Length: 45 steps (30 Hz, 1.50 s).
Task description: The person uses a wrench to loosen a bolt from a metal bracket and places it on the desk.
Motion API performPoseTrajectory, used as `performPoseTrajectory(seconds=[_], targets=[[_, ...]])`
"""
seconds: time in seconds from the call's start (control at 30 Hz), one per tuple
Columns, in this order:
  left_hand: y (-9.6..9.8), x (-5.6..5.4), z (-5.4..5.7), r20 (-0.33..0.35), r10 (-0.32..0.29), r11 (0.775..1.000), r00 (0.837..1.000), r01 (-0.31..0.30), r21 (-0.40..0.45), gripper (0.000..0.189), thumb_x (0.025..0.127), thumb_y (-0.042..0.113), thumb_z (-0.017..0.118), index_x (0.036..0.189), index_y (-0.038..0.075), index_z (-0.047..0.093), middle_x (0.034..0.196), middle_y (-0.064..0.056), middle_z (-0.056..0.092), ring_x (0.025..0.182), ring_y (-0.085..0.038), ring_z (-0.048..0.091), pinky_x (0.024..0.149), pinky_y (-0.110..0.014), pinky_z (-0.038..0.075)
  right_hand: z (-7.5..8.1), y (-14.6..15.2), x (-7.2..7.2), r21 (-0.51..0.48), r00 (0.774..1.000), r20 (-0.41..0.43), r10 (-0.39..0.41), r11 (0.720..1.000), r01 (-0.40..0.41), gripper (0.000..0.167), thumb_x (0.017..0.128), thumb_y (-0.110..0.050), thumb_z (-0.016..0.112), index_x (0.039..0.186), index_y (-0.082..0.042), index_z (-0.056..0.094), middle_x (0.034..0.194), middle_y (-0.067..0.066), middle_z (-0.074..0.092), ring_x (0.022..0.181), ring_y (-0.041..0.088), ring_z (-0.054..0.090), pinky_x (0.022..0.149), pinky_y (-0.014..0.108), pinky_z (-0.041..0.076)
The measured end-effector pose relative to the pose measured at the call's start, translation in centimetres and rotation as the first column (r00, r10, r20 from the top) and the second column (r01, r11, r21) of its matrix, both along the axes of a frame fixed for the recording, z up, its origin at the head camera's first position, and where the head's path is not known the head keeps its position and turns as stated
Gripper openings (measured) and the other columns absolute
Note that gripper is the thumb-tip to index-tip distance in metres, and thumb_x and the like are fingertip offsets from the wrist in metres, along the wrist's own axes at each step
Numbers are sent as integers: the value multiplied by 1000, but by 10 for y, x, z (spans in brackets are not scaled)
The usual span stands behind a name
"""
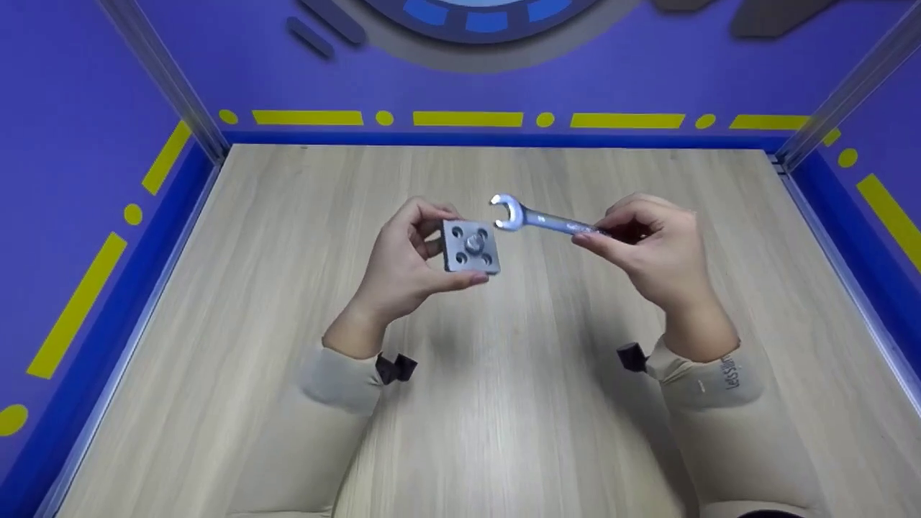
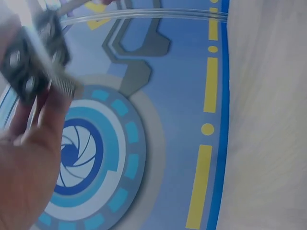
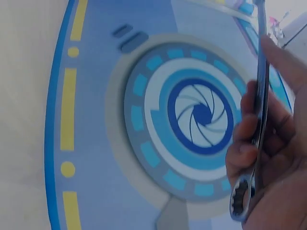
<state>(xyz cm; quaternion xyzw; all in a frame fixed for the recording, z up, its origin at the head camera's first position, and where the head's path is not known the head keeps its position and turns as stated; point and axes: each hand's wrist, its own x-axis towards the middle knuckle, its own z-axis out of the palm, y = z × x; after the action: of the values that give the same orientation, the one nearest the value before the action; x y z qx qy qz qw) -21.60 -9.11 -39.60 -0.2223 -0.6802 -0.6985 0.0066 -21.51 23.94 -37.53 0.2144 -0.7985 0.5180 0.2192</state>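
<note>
Above the wood-grain desk (image 1: 518,403), the person's left hand (image 1: 404,262) pinches a square metal plate (image 1: 456,244), thumb along its lower edge and fingers at its upper left; a threaded bolt (image 1: 474,244) stands out from the plate's centre, amid four holes. To the right, the right hand (image 1: 658,248) grips a combination wrench (image 1: 552,221) by its shaft, ring end near the palm. Its open end faces the plate's upper corner, just beside it; whether they touch is unclear.

Wood-grain table (image 1: 504,410); blue back wall (image 1: 683,68) with yellow dashes (image 1: 468,119), round emblem (image 3: 202,113); metal corner posts (image 1: 167,75)
</note>
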Motion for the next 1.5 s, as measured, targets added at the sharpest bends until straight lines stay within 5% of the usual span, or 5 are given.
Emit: performPoseTrajectory(seconds=[0.27, 0.87, 1.1, 1.3, 1.5], targets=[[15, 1, -8, -118, 252, 968, 961, -250, 34, 71, 72, -3, 105, 124, -2, 56, 133, -17, 63, 123, -22, 72, 112, -34, 68, -10, -25, 3, 50, 974, 205, -100, 995, 91, 21, 86, -15, 102, 88, -7, 83, 87, -6, 73, 72, 9, 66, 60, 15, 56], [18, 3, -12, -269, 358, 928, 894, -372, 1, 72, 74, 1, 106, 123, -3, 53, 131, -17, 59, 128, -25, 70, 110, -32, 68, -17, -33, 5, 140, 958, 265, -113, 987, 77, 26, 87, -26, 102, 89, -10, 82, 89, -2, 72, 74, 15, 64, 59, 16, 53], [15, 2, -9, -209, 311, 950, 927, -312, 30, 71, 73, -1, 105, 124, -4, 56, 130, -16, 63, 123, -23, 71, 107, -32, 69, -16, -34, 5, 114, 968, 237, -86, 992, 60, 23, 87, -20, 102, 88, -9, 81, 88, -1, 70, 72, 14, 62, 58, 15, 51], [7, 1, -3, -69, 206, 979, 976, -205, 16, 70, 75, -3, 103, 130, -4, 61, 134, -15, 66, 123, -23, 71, 111, -31, 67, -15, -29, 4, 92, 965, 259, -45, 996, 22, 23, 88, -16, 101, 87, -7, 79, 90, 0, 70, 71, 11, 61, 57, 15, 50], [-2, 2, 4, 57, 97, 995, 994, -97, -4, 68, 78, -5, 101, 135, -2, 66, 139, -17, 77, 128, -25, 76, 116, -33, 65, -17, -26, 1, 52, 962, 272, -6, 999, -9, 23, 85, -8, 101, 83, -5, 78, 87, -2, 71, 70, 8, 62, 57, 16, 52]])
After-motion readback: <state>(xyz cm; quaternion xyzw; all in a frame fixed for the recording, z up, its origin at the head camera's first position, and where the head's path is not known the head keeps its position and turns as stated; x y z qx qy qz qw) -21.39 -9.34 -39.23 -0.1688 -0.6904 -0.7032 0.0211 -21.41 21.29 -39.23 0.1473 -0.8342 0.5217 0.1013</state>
